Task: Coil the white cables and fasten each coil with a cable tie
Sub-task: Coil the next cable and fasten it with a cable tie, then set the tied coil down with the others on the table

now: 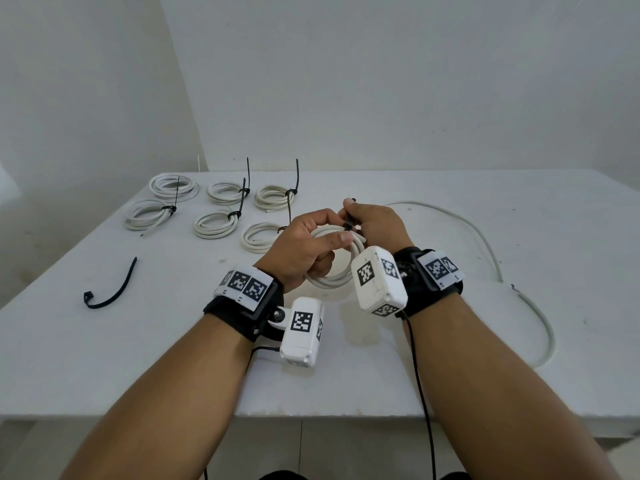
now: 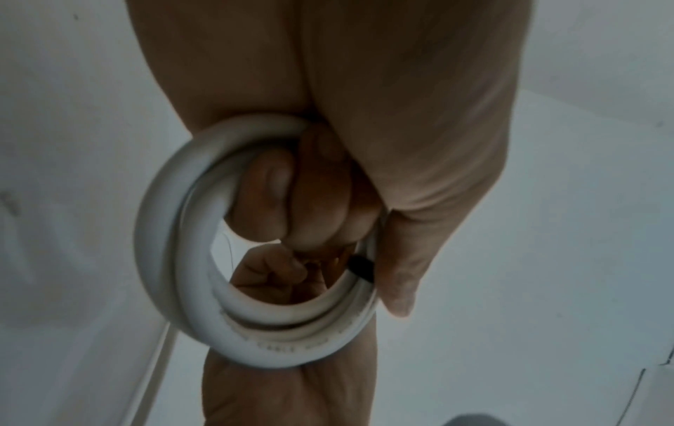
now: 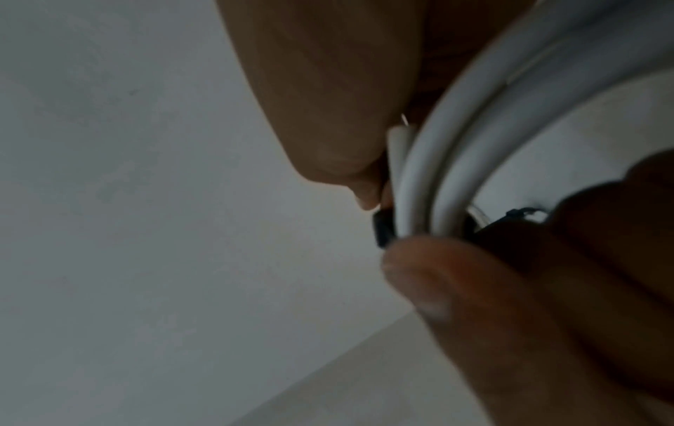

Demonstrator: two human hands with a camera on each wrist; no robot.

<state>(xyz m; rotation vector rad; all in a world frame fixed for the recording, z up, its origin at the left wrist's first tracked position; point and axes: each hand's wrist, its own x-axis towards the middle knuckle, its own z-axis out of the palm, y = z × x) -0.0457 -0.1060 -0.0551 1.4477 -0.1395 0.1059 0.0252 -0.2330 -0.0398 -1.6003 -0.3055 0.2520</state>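
Note:
Above the middle of the white table point(image 1: 450, 341), my left hand point(image 1: 304, 247) grips a coil of white cable point(image 1: 332, 277), fingers curled through its loops and thumb pressed on top. In the left wrist view the coil point(image 2: 204, 259) rings those fingers. My right hand point(image 1: 374, 223) pinches a black cable tie point(image 1: 348, 224) that wraps the coil; its head point(image 3: 383, 230) shows beside the cable point(image 3: 419, 173) in the right wrist view. The rest of the tie is hidden by the fingers.
Several tied coils point(image 1: 216, 223) with black ties sticking up lie at the table's back left. A loose black tie point(image 1: 110, 289) lies at the left. An uncoiled white cable point(image 1: 540, 313) snakes along the right. The table's front edge is near my forearms.

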